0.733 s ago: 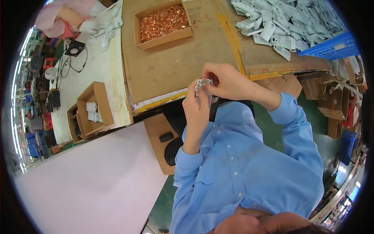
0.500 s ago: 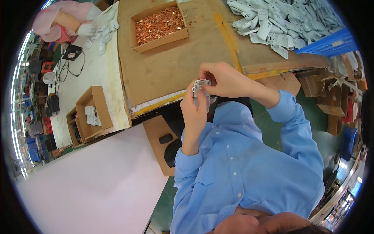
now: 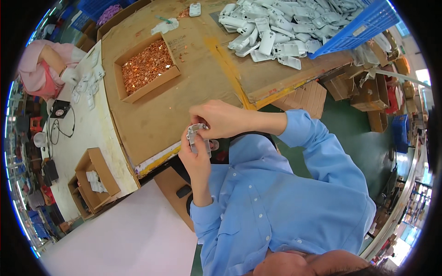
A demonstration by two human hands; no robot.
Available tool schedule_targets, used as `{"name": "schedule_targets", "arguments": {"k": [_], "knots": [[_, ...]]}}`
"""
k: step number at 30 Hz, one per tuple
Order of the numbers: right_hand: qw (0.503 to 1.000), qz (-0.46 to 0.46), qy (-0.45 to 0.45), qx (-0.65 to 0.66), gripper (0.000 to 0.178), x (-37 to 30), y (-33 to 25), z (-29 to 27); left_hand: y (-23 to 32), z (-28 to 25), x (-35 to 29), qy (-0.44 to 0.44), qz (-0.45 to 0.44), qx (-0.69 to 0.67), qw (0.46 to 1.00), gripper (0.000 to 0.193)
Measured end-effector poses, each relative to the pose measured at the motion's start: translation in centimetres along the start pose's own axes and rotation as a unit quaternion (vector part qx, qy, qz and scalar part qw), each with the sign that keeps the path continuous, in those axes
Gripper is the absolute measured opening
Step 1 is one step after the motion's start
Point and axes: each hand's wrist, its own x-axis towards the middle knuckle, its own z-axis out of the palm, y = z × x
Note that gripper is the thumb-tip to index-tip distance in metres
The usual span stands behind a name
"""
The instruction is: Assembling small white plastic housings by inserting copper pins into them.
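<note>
My left hand (image 3: 196,158) is closed around a white plastic housing (image 3: 192,133), a hollow shell with an open inner side, just off the table's near edge. Bent over the top end of that housing, my right hand (image 3: 216,120) has its fingertips pinched together against it. Whatever small piece those fingertips may hold is hidden. Beyond my hands on the cardboard-covered table (image 3: 152,133) stands a cardboard box (image 3: 133,97) of small copper-coloured metal pieces (image 3: 147,66). A large heap of similar white housings (image 3: 276,39) lies at the far right.
A blue plastic crate (image 3: 357,30) leans beside the heap. At the left, a white side table (image 3: 99,131) bears small cartons (image 3: 94,172) and a cabled black device (image 3: 60,109). A co-worker's gloved hand (image 3: 70,76) is near white parts there. Cardboard boxes (image 3: 368,94) stand right.
My view has turned, so the table and its contents sit differently in the picture. Both hands keep hold of the housing, with the right fingertips still at its top end.
</note>
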Motion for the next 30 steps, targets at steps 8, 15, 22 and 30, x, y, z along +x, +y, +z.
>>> {"name": "schedule_targets", "arguments": {"k": [8, 15, 22, 30], "knots": [[0.996, -0.060, -0.010, 0.059, 0.031, 2.6, 3.1, -2.4, 0.4, -6.9, 3.3, 0.021, -0.007, 0.096, 0.995, 0.029], [0.871, 0.016, 0.315, -0.376, 0.042, 6.3, 17.0, -16.7, -1.2, -21.1, 17.3, 0.276, 0.026, 0.127, 0.952, 0.033], [0.845, 0.133, 0.166, -0.491, 0.041, 7.8, 20.5, -21.1, -4.6, -29.2, 27.4, 0.370, -0.066, 0.107, 0.920, 0.035], [0.862, 0.072, 0.206, -0.457, 0.037, 7.0, 20.1, -21.8, -3.4, -26.2, 29.7, 0.445, 0.089, 0.257, 0.853, 0.058]]}}
